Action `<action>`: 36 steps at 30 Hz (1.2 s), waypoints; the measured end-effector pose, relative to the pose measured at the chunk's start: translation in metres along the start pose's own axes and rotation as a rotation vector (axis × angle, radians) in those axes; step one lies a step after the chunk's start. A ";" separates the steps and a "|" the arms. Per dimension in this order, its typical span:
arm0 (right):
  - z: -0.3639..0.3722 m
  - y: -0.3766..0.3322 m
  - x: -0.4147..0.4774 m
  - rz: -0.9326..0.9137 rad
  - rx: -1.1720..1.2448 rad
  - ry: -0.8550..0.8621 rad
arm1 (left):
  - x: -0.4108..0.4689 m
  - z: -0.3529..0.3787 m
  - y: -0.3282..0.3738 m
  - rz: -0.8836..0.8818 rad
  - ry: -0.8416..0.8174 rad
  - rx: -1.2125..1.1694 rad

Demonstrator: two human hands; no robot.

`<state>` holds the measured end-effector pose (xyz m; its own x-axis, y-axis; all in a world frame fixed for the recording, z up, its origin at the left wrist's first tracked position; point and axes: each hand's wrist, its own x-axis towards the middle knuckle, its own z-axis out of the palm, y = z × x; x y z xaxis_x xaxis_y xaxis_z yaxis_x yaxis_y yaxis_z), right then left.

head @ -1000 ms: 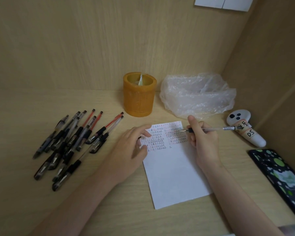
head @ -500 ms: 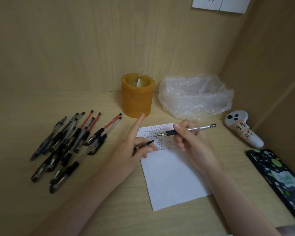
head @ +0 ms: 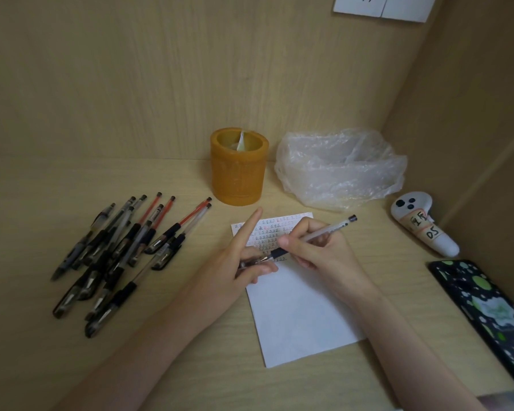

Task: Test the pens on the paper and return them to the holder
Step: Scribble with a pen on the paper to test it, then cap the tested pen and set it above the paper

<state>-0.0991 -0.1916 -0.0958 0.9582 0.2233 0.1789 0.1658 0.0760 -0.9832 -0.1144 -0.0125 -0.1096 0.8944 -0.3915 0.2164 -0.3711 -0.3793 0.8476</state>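
Step in hand: testing one pen on the sheet. The right hand [head: 324,247] holds a clear-barrelled pen with a black grip [head: 324,231] in a writing hold, fingers [head: 309,225] and thumb curled round the barrel. The tip points down-left at the white sheet of paper [head: 294,315], at or just above the lowest row of small test marks; actual contact cannot be confirmed at this resolution. The left hand [head: 235,262] lies at the sheet's left edge, its index finger [head: 251,225] stretched out over the marked rows. Its thumb and other fingers pinch a small dark piece [head: 251,263], which appears to be the pen's cap, though the view is too coarse to be sure. The sheet lies flat on the pale wooden worktop [head: 42,188], marked across its top portion and blank below. The round orange pen holder [head: 238,173] stands upright just behind the sheet and holds no pens. A loose heap of black and red pens [head: 116,247] lies well to the left, so most of the task remains. Beside the holder sits a crumpled clear plastic bag [head: 339,167]. Next move, as judged: make a short stroke on the blank space below the last row, fit the dark piece back onto the tip, then carry the pen over the sheet and lower it upright into the holder.
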 end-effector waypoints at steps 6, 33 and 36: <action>-0.003 0.001 0.000 -0.005 -0.004 -0.027 | 0.000 -0.003 0.000 0.003 0.004 0.047; 0.002 -0.002 0.001 0.025 0.045 -0.025 | -0.005 -0.004 -0.005 -0.030 0.147 0.167; 0.007 0.001 0.003 0.078 0.137 0.004 | -0.001 -0.004 -0.003 -0.041 0.182 0.157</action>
<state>-0.0973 -0.1843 -0.0958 0.9679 0.2300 0.1014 0.0575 0.1903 -0.9800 -0.1133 -0.0074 -0.1103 0.9346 -0.2211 0.2788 -0.3549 -0.5233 0.7747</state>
